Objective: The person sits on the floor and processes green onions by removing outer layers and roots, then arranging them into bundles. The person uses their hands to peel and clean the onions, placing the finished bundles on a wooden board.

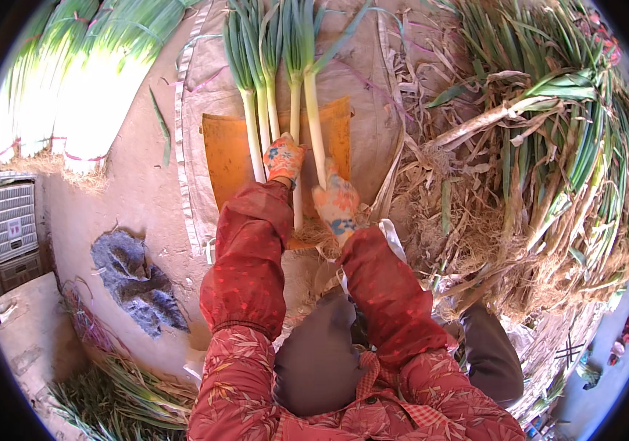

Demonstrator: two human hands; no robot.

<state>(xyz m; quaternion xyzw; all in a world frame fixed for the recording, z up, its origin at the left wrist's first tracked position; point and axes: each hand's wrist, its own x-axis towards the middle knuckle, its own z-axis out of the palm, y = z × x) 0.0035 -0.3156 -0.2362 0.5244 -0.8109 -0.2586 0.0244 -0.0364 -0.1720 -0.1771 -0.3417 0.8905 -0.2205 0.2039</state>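
Several long green onions with white stalks lie side by side over an orange-yellow sheet, leaves pointing away from me. My left hand, in a flowered glove, is closed around the middle stalk; its rooted end shows below the hand. The lower end of the rightmost onion is in my right hand, which is gloved and slightly blurred. Fibrous roots and scraps lie by the sheet's near edge, beside the right hand. Beneath everything spreads a pale woven cloth.
Tied bundles of clean onions lie at the far left. A heap of untrimmed onions rises on the right, with dry peelings beside it. Plastic crates, a grey crumpled cloth and cut leaves are on the left.
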